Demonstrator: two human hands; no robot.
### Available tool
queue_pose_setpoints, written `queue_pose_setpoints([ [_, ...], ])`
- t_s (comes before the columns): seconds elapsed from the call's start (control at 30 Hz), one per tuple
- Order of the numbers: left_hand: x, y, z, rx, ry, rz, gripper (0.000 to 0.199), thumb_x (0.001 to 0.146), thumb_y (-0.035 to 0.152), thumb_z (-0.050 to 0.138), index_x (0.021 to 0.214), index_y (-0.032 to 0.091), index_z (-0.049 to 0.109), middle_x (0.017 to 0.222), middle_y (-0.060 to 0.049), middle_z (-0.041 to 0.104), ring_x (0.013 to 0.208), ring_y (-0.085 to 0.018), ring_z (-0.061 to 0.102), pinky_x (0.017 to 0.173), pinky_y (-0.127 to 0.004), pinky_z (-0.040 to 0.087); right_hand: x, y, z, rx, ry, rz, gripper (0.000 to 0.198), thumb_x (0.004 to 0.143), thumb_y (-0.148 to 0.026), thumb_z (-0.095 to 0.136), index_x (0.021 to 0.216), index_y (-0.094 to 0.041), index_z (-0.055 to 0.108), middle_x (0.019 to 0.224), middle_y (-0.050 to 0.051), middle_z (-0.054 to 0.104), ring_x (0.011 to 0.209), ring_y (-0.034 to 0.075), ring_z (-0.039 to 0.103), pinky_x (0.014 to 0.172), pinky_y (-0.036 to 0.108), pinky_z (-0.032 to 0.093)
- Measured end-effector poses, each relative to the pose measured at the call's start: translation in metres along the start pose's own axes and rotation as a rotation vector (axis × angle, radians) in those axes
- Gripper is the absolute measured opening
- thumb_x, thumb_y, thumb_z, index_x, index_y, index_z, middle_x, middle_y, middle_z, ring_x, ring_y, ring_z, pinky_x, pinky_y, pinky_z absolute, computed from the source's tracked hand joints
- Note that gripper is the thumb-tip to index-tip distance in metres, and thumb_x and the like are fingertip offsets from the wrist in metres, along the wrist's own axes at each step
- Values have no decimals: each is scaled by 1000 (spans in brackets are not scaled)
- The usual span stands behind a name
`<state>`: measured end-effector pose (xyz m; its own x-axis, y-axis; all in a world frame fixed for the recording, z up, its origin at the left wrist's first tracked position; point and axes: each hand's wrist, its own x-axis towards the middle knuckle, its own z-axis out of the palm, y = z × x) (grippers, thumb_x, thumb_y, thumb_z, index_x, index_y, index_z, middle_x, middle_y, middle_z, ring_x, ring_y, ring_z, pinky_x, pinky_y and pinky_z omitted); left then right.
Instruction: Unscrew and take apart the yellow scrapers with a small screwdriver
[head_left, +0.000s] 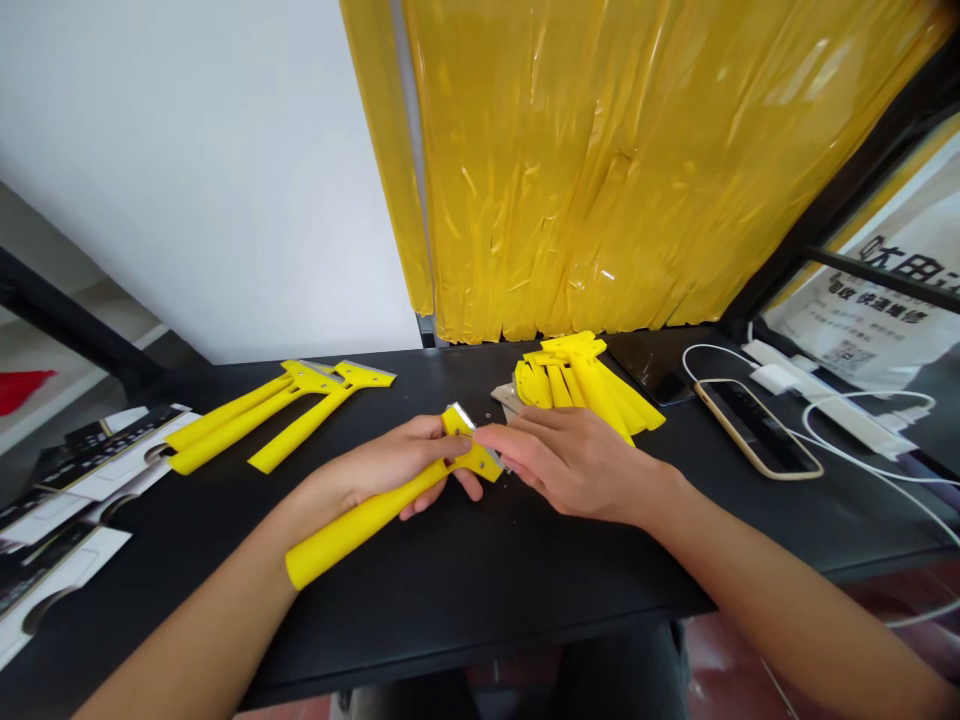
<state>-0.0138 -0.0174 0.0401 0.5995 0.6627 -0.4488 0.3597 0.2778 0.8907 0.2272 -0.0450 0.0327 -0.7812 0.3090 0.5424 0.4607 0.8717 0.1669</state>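
Note:
My left hand (409,455) is closed around a yellow scraper (360,525), its handle slanting down toward the left. A metal strip shows along the scraper's head, with small screws in it. My right hand (581,460) has its fingers pinched together against that head; whatever lies between the fingertips is hidden. Just behind my right hand is a pile of yellow scraper parts (574,380), partly covered by the hand, with flat metal pieces (506,400) at its left side. To the left, several yellow scrapers (300,395) with metal edges lie side by side.
Printed cardboard sleeves (71,540) are stacked at the left of the black table (450,620). At the right are a phone (757,425), a power strip (832,395) with white cables, and a dark flat device (652,365). Yellow plastic film (600,180) hangs behind.

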Motion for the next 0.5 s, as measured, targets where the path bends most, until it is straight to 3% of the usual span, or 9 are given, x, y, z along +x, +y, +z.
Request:
queue_pose_setpoints([
  [0.1, -2, 0, -8, 12, -83, -34, 33, 91, 44, 59, 95, 13, 70, 79, -9, 76, 34, -8, 47, 32, -20, 38, 0, 0, -2, 20, -36, -36, 46, 102, -13, 40, 147, -18, 34, 92, 4, 70, 82, 20, 61, 67, 33, 48],
  [0.17, -3, 0, -10, 17, -67, -32, 33, 91, 44, 59, 95, 13, 70, 82, -10, 76, 33, -7, 47, 32, -20, 38, 0, 2, -1, 54, -12, 10, 44, 103, -15, 39, 147, -19, 34, 96, 5, 71, 87, 20, 63, 71, 33, 50],
  [0.3, -2, 2, -3, 4, 142, 56, 34, 94, 45, 58, 101, 13, 67, 81, -10, 76, 35, -8, 49, 33, -22, 40, -1, 10, 6, 106, 118, 314, 35, 106, -32, 39, 136, -16, 47, 99, 8, 73, 81, 18, 67, 68, 30, 47],
  [0.4, 0, 3, 4, -17, 321, 136, 33, 94, 44, 59, 106, 14, 63, 85, -10, 76, 37, -9, 52, 32, -22, 40, -2, 14, 11, 64, 57, 528, 39, 107, -42, 32, 103, -17, 62, 79, 4, 71, 64, 15, 62, 58, 29, 37],
  [0.5, 4, 3, 8, -16, 442, 178, 30, 93, 43, 62, 103, 15, 63, 82, -9, 76, 40, -10, 55, 33, -22, 42, 0, 14, 16, 46, -33, 616, 50, 108, -45, 25, 84, -18, 60, 66, 3, 64, 55, 15, 55, 55, 30, 27],
])
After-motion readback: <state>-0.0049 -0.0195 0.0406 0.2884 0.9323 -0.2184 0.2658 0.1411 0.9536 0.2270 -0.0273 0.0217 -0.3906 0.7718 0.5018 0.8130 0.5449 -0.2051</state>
